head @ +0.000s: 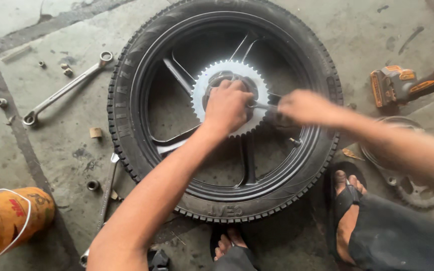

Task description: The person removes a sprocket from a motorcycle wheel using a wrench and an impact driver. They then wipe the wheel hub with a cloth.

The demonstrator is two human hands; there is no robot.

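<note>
Head view, looking down on a stained concrete floor [327, 35]

- Black rubber motorcycle tyre on a black spoked alloy wheel [126, 115], laid flat so the hub faces up
- Silver toothed steel sprocket [202, 85], seated at the wheel's centre
- Left hand [227, 106], fingers curled and pressed onto the sprocket hub, judged to be steadying it
- Right hand [305, 107], blurred, closed around a slim metal tool [263, 106] whose tip meets the hub
- Long silver ring spanner [66, 89], laid aside left of the tyre, loose nuts near it
- Orange-and-black cordless power driver [408, 83], set down at upper right
- Orange plastic canister [6, 221], lower left
- Sandalled foot [347, 200], planted beside the tyre's rim
</note>
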